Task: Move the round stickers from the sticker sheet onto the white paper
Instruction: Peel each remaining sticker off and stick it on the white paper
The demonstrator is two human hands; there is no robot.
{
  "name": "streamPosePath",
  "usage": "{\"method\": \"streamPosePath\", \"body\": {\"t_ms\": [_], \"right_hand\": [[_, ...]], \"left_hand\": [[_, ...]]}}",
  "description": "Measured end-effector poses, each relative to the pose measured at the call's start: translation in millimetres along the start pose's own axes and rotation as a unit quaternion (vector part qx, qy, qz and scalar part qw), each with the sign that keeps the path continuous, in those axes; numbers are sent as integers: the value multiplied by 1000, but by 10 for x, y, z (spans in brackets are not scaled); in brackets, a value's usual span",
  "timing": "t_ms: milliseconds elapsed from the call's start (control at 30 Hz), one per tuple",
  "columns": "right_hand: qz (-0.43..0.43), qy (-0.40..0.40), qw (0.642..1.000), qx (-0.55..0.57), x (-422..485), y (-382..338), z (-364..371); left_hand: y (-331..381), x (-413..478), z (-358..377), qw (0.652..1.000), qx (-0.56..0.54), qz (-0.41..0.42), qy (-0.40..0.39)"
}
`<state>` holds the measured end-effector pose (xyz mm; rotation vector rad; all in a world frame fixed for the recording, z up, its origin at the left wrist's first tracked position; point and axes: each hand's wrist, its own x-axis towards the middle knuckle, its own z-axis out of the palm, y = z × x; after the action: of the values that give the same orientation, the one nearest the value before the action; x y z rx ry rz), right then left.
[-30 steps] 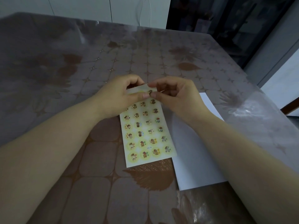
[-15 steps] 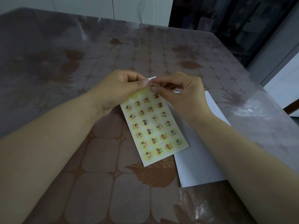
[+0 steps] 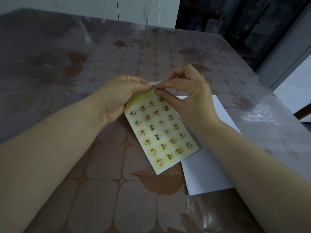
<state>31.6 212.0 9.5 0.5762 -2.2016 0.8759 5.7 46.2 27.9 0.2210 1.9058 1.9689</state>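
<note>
A yellow sticker sheet (image 3: pixel 161 133) with several round cartoon stickers is lifted off the table, its lower end slanting to the right over the white paper (image 3: pixel 207 175). My left hand (image 3: pixel 116 96) pinches the sheet's bent top edge. My right hand (image 3: pixel 183 96) pinches at that same top edge with thumb and forefinger, on a round sticker (image 3: pixel 156 89) at the sheet's upper corner. The white paper lies flat on the table under my right forearm, and no stickers show on its visible part.
The table (image 3: pixel 101 190) wears a brown patterned cloth under clear plastic. Its right edge (image 3: pixel 269 91) runs close to the paper. White cabinets (image 3: pixel 101 7) stand behind the far edge, and a dark opening (image 3: pixel 235 22) lies at the back right.
The sheet was lifted from lying flat and its lower end swung to the right over the paper. Both hands stayed pinched at its top edge, which is now bent up.
</note>
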Motion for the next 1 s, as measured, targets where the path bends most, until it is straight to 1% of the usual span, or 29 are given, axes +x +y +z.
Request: {"method": "streamPosePath", "body": {"t_ms": [67, 300, 400, 467, 533, 633, 733, 833, 1000], "right_hand": [[5, -3, 1000, -15, 2, -1, -7], [15, -4, 997, -80, 4, 17, 15], [24, -5, 995, -94, -5, 20, 52], [33, -9, 995, -96, -10, 16, 67], [48, -15, 995, -89, -17, 9, 55], [70, -35, 995, -68, -34, -13, 22], [77, -48, 994, -60, -44, -31, 19], [101, -56, 992, -47, -33, -38, 14], [179, -68, 981, 31, -3, -72, -28]], "left_hand": [[-4, -13, 17, 1000, -6, 2, -6], [-62, -1, 16, 999, 38, 34, 8], [-71, 1, 17, 998, 55, 40, 13], [-69, -9, 10, 997, 67, 40, 3], [-67, -22, 1, 996, 72, 42, -10], [-60, -19, -24, 996, 72, 56, 6], [-47, -19, -38, 990, 114, 78, 27], [-35, -41, -23, 985, 136, 104, 26], [-2, -76, 3, 979, 160, 128, 11]]}}
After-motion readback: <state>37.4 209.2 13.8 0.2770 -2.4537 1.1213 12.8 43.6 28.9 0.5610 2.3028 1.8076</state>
